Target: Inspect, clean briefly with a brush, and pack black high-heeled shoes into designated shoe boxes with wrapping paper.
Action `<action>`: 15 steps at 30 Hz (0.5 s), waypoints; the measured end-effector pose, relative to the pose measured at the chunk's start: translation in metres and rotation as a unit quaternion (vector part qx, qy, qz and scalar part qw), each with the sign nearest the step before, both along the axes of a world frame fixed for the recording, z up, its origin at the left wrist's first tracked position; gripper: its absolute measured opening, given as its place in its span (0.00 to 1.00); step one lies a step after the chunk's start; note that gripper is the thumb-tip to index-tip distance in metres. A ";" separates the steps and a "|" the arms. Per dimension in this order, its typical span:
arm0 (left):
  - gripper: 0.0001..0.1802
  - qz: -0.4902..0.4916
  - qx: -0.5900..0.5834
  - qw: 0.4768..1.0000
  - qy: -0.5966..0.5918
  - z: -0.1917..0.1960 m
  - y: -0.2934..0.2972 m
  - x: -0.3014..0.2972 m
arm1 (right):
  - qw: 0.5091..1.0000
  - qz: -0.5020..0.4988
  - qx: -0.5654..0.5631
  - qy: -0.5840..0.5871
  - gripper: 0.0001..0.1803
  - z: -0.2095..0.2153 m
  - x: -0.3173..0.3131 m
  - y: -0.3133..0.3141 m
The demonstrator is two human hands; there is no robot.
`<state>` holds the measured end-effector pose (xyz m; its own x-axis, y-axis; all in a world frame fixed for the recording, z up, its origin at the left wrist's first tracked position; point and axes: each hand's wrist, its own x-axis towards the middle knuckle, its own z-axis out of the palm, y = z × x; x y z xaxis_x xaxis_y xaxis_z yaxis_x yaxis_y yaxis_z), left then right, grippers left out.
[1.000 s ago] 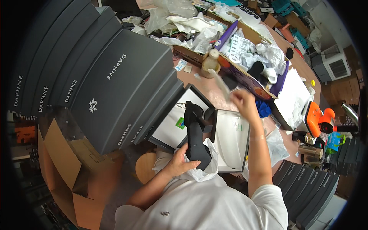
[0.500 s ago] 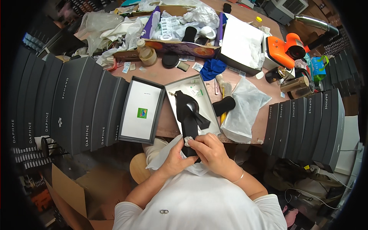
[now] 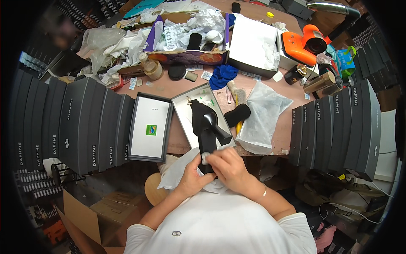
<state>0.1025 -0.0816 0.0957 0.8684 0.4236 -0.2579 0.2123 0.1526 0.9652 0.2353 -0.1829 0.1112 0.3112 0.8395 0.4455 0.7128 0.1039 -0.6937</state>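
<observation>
A black high-heeled shoe (image 3: 200, 122) points away from me with its sole turned up and its block heel slanting right. Fingers and thumb of my left hand (image 3: 192, 178) are closed around its near end. My right hand (image 3: 230, 169) pinches a small white wad (image 3: 205, 158) against the sole; it looks like cloth or tissue. A gold-coloured buckle or chain (image 3: 189, 101) hangs at the shoe's far end. Beneath the shoe lies an open shoe box (image 3: 181, 111) with a white inside. White wrapping (image 3: 173, 174) spreads over my lap under both hands.
Left of the box lies a lid (image 3: 148, 108) with a green sticker. Dark shoe boxes stand in rows at left (image 3: 80, 122) and right (image 3: 338, 127). A black padded piece (image 3: 237, 115), a brush (image 3: 240, 98) and a white bag (image 3: 264, 118) lie right. An orange machine (image 3: 304, 44) stands behind.
My right hand has shifted slightly on the sole with the white wad, and its fingers look blurred. The shoe has tilted a little. The whole view has shifted slightly.
</observation>
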 end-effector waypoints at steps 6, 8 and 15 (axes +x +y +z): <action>0.29 0.026 -0.034 0.999 0.006 -0.001 0.000 -0.001 | 0.999 0.010 -0.014 0.030 0.19 -0.003 -0.006 -0.011; 0.29 0.021 -0.063 0.998 0.016 -0.006 0.004 -0.004 | 1.000 0.012 -0.002 0.017 0.18 0.001 0.000 -0.003; 0.28 0.014 -0.015 1.000 0.001 -0.002 0.004 -0.003 | 1.000 -0.003 0.009 0.018 0.17 -0.005 -0.004 -0.001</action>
